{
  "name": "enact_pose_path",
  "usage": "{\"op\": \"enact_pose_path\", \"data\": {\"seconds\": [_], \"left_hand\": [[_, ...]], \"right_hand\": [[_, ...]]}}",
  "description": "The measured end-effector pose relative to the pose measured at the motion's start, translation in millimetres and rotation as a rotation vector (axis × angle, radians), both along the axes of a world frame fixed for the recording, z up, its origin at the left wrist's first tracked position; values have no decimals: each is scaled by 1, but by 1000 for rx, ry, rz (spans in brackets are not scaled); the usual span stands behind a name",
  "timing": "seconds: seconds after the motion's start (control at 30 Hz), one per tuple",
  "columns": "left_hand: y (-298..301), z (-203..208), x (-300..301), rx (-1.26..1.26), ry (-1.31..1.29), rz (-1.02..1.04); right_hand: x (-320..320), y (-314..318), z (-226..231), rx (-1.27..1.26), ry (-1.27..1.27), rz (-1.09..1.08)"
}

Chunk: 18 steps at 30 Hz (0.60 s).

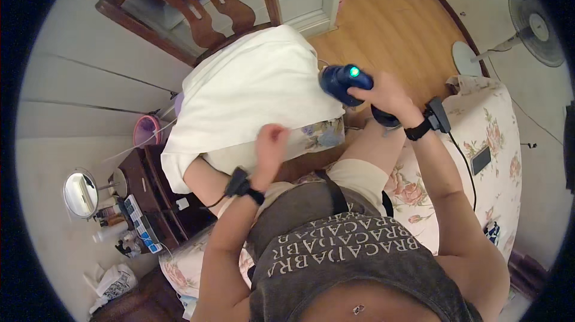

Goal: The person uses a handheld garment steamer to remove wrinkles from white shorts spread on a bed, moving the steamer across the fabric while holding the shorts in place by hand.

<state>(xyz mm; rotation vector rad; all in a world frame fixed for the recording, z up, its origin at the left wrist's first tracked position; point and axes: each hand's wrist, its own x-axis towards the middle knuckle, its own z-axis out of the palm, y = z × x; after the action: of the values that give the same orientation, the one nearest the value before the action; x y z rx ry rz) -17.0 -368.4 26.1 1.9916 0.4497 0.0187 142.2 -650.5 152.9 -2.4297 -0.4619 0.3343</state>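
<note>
A dark blue handheld appliance (342, 82) with a lit green spot is gripped in my right hand (389, 97), over the right edge of a white cloth (254, 82). The cloth lies spread over the seat of a wooden chair (206, 29) in front of me, and its near left end drapes beside my left leg. Below it shows a floral-patterned padded edge (326, 135). My left hand (272, 145) is just over the cloth's near edge, slightly blurred. Its fingers are curled in, and nothing shows in them.
I sit on a floral-covered bed (479, 118), where a phone (481, 160) lies at the right. A standing fan (536, 26) is at the far right. On the left are a dark cabinet (159, 196), a power strip (142, 225), a round mirror (81, 193) and a pink-rimmed basket (145, 131).
</note>
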Motion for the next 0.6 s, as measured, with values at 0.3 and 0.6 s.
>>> {"op": "enact_pose_path", "data": {"seconds": [0.3,0.6], "left_hand": [[100,-11,-23,-848,-150,1005],[157,-23,-25,-492,-129,1048]], "right_hand": [[-29,78,-18,-291,-50,419],[-51,169,-31,-317,-95,592]]}}
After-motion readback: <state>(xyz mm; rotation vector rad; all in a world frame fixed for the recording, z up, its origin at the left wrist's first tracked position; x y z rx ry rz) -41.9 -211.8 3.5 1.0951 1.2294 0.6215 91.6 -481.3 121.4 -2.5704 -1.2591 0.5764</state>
